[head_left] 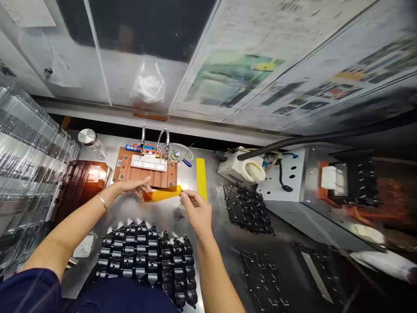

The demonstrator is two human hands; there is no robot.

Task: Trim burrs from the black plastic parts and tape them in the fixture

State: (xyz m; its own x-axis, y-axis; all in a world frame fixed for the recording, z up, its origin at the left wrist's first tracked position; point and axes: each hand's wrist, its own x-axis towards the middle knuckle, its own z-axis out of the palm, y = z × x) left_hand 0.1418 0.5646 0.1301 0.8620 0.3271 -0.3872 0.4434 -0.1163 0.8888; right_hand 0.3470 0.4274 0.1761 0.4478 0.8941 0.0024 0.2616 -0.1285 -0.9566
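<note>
Between my two hands an orange-yellow translucent strip (164,194) is stretched, just in front of a brown fixture block (146,177). My right hand (197,208) pinches the strip's right end between thumb and fingers. At the strip's left end is my left hand (138,187), its fingers bent and blurred, so its hold cannot be made out. On the block lies a white perforated plate (149,163), below two metal flexible tubes and beside a blue-handled lever (185,161). A bright yellow strip (201,176) lies on the metal table to the right.
Rows of black parts (140,248) stand close in front of my body. Clear plastic trays (26,174) are stacked at the left, near a lidded jar (92,142). At the right are a white device (239,167), black trays (249,208) and a grey machine housing (309,221).
</note>
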